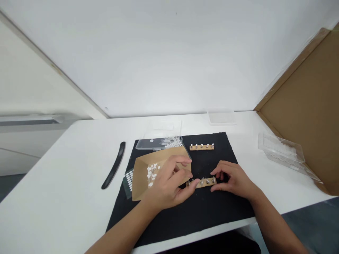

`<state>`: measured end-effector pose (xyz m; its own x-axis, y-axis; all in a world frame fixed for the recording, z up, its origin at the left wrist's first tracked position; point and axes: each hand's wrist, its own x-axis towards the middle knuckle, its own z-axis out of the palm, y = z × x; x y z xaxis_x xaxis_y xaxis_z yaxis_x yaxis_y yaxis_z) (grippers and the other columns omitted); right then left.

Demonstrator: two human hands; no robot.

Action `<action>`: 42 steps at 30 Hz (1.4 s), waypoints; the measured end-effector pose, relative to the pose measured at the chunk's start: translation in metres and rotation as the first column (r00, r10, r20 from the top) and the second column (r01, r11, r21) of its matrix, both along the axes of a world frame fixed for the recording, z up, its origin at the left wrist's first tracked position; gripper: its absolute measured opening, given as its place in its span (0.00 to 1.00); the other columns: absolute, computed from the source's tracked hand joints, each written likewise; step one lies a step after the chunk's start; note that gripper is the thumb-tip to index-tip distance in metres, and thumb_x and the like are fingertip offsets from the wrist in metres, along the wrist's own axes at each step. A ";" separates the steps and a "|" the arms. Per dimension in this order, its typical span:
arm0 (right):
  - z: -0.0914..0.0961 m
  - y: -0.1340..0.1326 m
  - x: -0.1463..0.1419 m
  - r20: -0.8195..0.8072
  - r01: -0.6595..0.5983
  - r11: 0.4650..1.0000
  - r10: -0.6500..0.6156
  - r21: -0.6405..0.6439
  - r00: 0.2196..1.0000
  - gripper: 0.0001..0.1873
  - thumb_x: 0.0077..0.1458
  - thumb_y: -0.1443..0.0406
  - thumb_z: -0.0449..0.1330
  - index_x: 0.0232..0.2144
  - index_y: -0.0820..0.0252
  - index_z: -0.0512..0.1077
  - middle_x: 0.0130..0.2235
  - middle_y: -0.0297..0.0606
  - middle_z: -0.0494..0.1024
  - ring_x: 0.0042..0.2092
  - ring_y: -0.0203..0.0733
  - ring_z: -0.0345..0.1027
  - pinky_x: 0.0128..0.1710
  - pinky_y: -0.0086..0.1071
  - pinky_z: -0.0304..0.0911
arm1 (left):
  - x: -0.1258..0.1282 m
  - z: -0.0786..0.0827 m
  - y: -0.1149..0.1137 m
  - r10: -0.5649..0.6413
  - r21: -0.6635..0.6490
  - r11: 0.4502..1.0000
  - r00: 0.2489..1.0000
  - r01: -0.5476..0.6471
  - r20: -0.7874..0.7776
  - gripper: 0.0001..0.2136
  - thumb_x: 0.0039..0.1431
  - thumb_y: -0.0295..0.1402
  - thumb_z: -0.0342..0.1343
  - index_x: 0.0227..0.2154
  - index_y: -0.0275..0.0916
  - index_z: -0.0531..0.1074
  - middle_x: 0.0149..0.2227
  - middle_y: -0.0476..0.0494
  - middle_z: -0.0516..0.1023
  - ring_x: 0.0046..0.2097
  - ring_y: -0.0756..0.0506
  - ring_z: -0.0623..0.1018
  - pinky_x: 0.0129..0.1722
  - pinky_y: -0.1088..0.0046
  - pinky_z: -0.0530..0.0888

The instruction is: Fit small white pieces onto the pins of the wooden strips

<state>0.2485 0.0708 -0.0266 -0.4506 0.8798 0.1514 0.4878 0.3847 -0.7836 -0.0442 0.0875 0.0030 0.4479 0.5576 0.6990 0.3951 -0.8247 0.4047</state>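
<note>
A small wooden strip [203, 182] with several metal pegs lies on the black mat [212, 211]. My right hand [233, 180] grips its right end, fingers curled. My left hand [169, 185] pinches the strip's left end with thumb and fingertips, partly covering a brown cardboard tray [141, 176] that holds several small white pieces [152, 173]. A second wooden strip [201, 146] with pegs lies further back on the mat, untouched.
A curved black tool [113, 165] lies on the white table left of the mat. Clear plastic lids and trays sit behind the mat [159, 143], at the back [221, 117] and at right [280, 150]. A large cardboard sheet [309, 106] leans at right.
</note>
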 end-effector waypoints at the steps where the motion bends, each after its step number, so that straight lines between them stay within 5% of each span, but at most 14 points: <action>1: 0.001 -0.001 0.000 -0.001 -0.011 1.000 0.011 0.006 1.000 0.27 0.49 0.49 0.78 0.46 0.52 0.78 0.38 0.33 0.76 0.36 0.37 0.71 0.34 0.31 0.67 | 0.000 0.000 0.000 0.002 0.004 1.000 1.000 -0.002 -0.003 0.06 0.63 0.26 0.65 0.38 0.37 0.72 0.51 0.34 0.70 0.45 0.43 0.77 0.35 0.68 0.80; 9: 0.007 -0.002 -0.001 -0.034 0.005 0.999 -0.003 0.035 0.999 0.08 0.70 0.59 0.61 0.43 0.53 0.79 0.42 0.39 0.76 0.35 0.38 0.71 0.34 0.33 0.68 | 0.001 -0.002 0.000 -0.003 0.000 1.000 1.000 0.003 0.002 0.07 0.63 0.26 0.65 0.38 0.38 0.72 0.51 0.34 0.70 0.46 0.42 0.77 0.34 0.70 0.79; 20: 0.006 0.001 -0.002 -0.069 -0.017 1.000 0.016 -0.016 0.997 0.11 0.70 0.59 0.63 0.34 0.56 0.77 0.36 0.36 0.77 0.38 0.40 0.72 0.37 0.34 0.66 | 0.000 -0.002 0.000 0.017 0.015 1.000 1.000 -0.017 -0.005 0.07 0.62 0.26 0.65 0.37 0.37 0.72 0.50 0.34 0.70 0.46 0.42 0.77 0.33 0.69 0.77; 24: 0.005 -0.001 0.000 -0.089 -0.002 0.999 -0.003 -0.054 0.996 0.09 0.71 0.58 0.61 0.48 0.53 0.78 0.39 0.37 0.78 0.39 0.39 0.73 0.38 0.33 0.67 | -0.001 -0.002 0.001 0.043 0.047 0.998 0.999 -0.042 -0.030 0.07 0.62 0.27 0.65 0.37 0.38 0.72 0.50 0.34 0.71 0.45 0.42 0.77 0.32 0.70 0.76; 27: 0.005 -0.004 0.004 -0.040 0.000 0.997 -0.003 -0.080 0.999 0.19 0.67 0.57 0.65 0.58 0.50 0.74 0.41 0.36 0.76 0.35 0.37 0.69 0.34 0.31 0.66 | -0.003 -0.002 0.002 0.062 0.090 0.994 0.997 -0.057 -0.045 0.07 0.61 0.28 0.66 0.37 0.38 0.72 0.49 0.34 0.72 0.44 0.42 0.77 0.31 0.70 0.75; 32: 0.004 -0.008 0.007 0.126 -0.009 1.000 0.013 -0.029 0.992 0.26 0.57 0.52 0.74 0.55 0.49 0.76 0.43 0.36 0.74 0.37 0.39 0.69 0.36 0.33 0.68 | -0.004 0.002 0.003 0.094 0.145 0.986 0.995 -0.087 -0.045 0.07 0.61 0.29 0.65 0.35 0.39 0.71 0.47 0.35 0.74 0.42 0.43 0.77 0.32 0.70 0.75; 37: 0.002 -0.012 -0.001 0.158 0.043 0.999 -0.042 -0.001 0.987 0.15 0.61 0.55 0.72 0.48 0.51 0.79 0.46 0.36 0.74 0.41 0.41 0.72 0.40 0.34 0.70 | -0.003 0.004 0.003 0.102 0.174 0.980 0.994 -0.095 -0.029 0.06 0.62 0.30 0.64 0.35 0.38 0.71 0.48 0.37 0.74 0.33 0.49 0.73 0.31 0.70 0.74; 42: 0.000 -0.017 -0.007 0.215 0.088 0.995 -0.096 0.049 0.972 0.08 0.62 0.61 0.71 0.41 0.54 0.78 0.39 0.34 0.75 0.38 0.41 0.71 0.36 0.33 0.67 | -0.004 0.001 0.003 0.090 0.191 0.978 0.995 -0.080 -0.045 0.08 0.62 0.32 0.66 0.35 0.38 0.71 0.46 0.37 0.73 0.36 0.47 0.73 0.32 0.70 0.74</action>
<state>0.2411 0.0539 -0.0270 -0.3938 0.9143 0.0941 0.6790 0.3584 -0.6407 -0.0481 0.0903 0.0041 0.4438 0.4557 0.7716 0.4840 -0.8466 0.2215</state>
